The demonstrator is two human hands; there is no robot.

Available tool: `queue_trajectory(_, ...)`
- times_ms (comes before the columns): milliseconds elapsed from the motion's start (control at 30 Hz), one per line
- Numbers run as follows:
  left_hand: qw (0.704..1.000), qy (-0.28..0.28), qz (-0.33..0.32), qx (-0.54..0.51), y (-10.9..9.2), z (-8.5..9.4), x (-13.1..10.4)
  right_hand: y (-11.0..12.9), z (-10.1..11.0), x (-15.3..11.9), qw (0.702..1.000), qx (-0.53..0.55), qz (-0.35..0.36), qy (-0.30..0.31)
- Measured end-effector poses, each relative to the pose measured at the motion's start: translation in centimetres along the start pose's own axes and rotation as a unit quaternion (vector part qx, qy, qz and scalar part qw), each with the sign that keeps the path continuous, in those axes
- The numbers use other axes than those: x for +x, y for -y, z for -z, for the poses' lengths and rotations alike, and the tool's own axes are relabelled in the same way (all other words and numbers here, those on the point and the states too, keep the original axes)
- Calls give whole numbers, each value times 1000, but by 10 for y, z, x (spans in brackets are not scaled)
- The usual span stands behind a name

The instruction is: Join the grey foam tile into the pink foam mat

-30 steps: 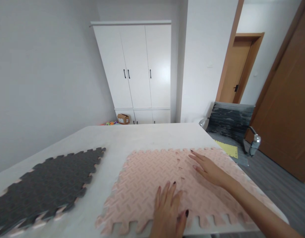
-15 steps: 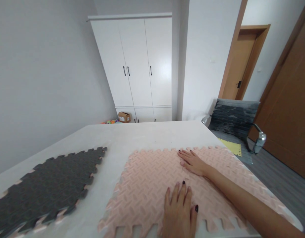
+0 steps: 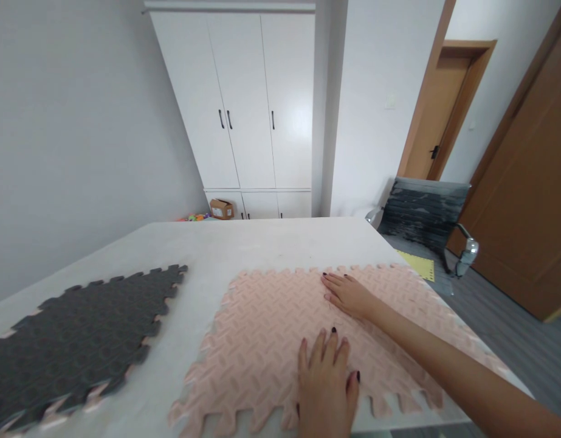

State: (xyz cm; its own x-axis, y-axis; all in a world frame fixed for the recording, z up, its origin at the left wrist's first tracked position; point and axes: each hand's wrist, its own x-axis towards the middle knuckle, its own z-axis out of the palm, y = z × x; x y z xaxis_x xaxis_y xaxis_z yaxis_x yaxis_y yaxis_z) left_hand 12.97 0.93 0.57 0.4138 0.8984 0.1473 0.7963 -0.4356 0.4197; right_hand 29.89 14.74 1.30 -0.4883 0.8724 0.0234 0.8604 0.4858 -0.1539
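Both hands lie flat and open on the pink foam mat [image 3: 271, 340], which covers the right part of the bench [image 3: 207, 249]. The right hand [image 3: 348, 295] has slid leftward toward the mat's middle seam since a second ago. The left hand [image 3: 328, 383] stays pressed near the front edge, holding nothing; a grey mat [image 3: 79, 340] lies well apart.

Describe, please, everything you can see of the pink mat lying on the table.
The pink mat looks like soft foam, embossed with a woven tread pattern and edged in interlocking teeth. It lies flat on the white table, its near edge at the table's front. The left hand and right hand rest palm-down on it, fingers spread.
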Motion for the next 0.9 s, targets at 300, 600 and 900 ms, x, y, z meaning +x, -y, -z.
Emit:
queue_trajectory(300, 1000, 4, 15, 3, -12, 2, -3, 24, -7, 0, 997, -35, -65, -13)
queue_trajectory(600, 999, 37, 6, 6, -11, 5, -10, -5, 0, -18, 994, 74, 13, 76)
queue_trajectory(900, 998, 36, -46, 5, -5, 10, -18, 1, -1, -19, 995, 79, 9, 56)
